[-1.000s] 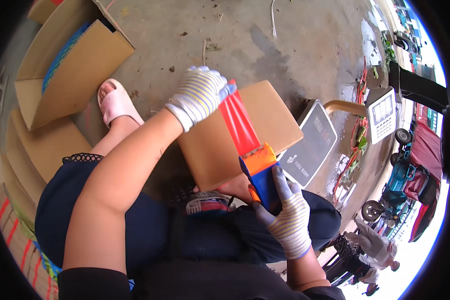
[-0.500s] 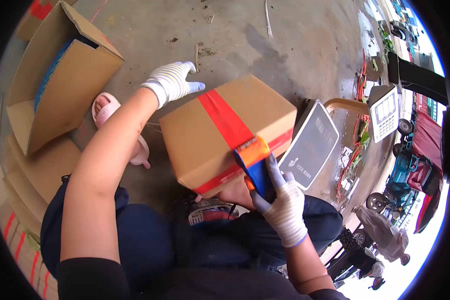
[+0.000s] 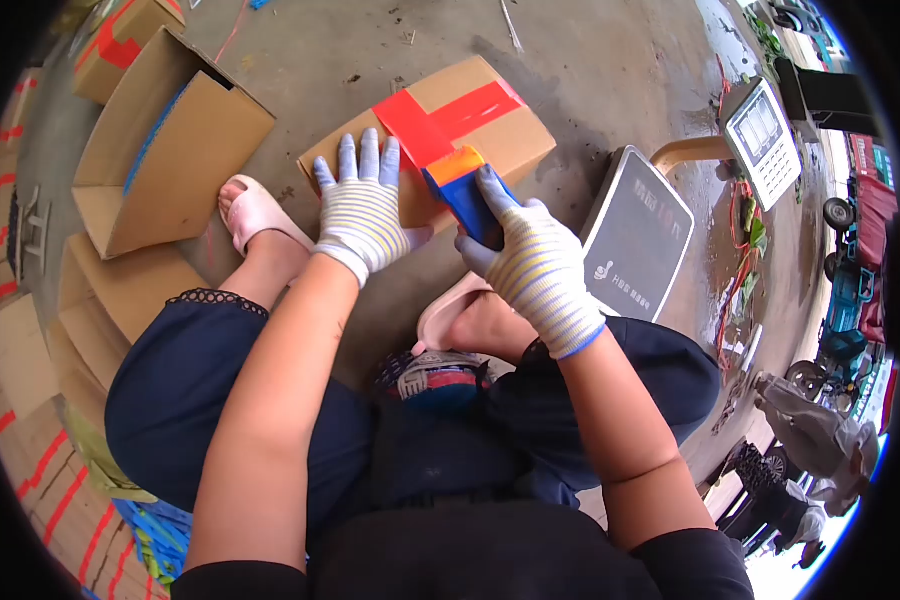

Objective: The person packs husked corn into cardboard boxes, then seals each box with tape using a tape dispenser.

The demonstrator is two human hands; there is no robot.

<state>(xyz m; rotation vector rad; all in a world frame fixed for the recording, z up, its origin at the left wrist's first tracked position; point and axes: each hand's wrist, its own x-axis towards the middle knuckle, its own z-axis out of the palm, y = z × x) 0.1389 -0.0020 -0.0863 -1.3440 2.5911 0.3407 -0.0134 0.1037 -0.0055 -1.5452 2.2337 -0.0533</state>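
Observation:
A cardboard box (image 3: 523,138) sits on the floor in front of me, with red tape (image 3: 406,122) running across its faces in crossing strips. My left hand (image 3: 365,215), in a striped glove with grey-blue fingertips, lies with fingers spread against the box's left part. In my right hand (image 3: 535,255), gloved the same way, is a blue and orange tape dispenser (image 3: 470,195). Its orange head touches or nearly touches the box at the red tape; the exact contact is hidden.
Right of the box stands a platform scale (image 3: 642,235) with a keypad display (image 3: 760,140). An open cardboard box (image 3: 175,160) and a taped box (image 3: 125,50) are at left, with stacked taped cartons (image 3: 30,440) below. People (image 3: 815,430) and vehicles show at far right.
The box has been turned and sits farther forward, showing more tape. My left hand came from beside the box onto it. My right hand moved up and left with the tape dispenser.

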